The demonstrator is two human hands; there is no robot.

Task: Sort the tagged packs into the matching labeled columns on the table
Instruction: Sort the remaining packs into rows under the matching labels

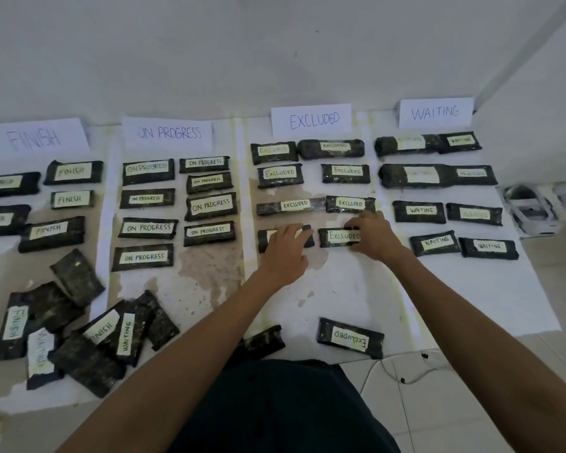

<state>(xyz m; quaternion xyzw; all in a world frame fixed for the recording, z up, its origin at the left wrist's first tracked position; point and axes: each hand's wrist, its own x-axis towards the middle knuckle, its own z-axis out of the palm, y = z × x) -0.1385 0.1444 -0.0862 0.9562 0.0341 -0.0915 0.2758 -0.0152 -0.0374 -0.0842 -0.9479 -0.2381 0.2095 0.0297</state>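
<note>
Dark clothing fills the btm centre, w/ both bare forearms reaching fwd over the white paper sheet. Just past it lies a loose pack tagged EXCLUDED, upside-down to the viewer. A blank-side pack sits to its left, partly behind the left forearm. Left hand lies on the near-left pack of the EXCLUDED column, fingers fairly straight & flat across its tag, not wrapped round it. Right hand holds the near-right pack beside it, fingers & thumb curled on its right end, tag readable. These two packs sit side by side, apart, as the 4th row under the EXCLUDED sign. Other signs along the wall: FINISH sign, ON PROGRESS sign, WAITING sign, each w/ rows of matching tagged packs below. An unsorted pile lies near left, FINISH & WAITING tags showing, some packs face-down. A white object sits far right, off the sheet; can't tell what it is.
</note>
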